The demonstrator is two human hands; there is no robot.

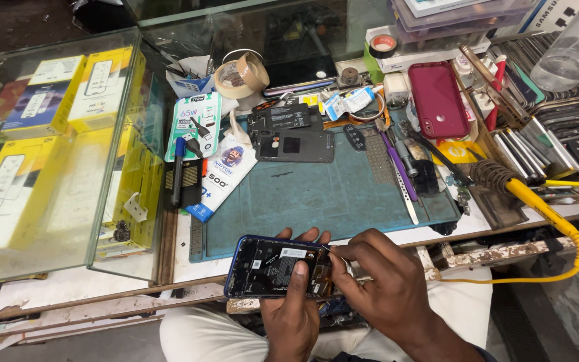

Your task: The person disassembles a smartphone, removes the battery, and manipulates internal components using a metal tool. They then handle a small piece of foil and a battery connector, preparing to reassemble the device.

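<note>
Both hands work an opened phone at the bench edge.
Left hand (pixel 294 310) grasps the opened phone (pixel 277 267) from below, thumb across its exposed back; right hand (pixel 381 287), just beside it, pinches tweezers (pixel 338 259) at the board end. Phone looks light, stiff, fragile inside: hold by the frame edges. Beyond the hands lies a teal mat (pixel 323 194); far right, a soldering iron (pixel 537 201).
</note>
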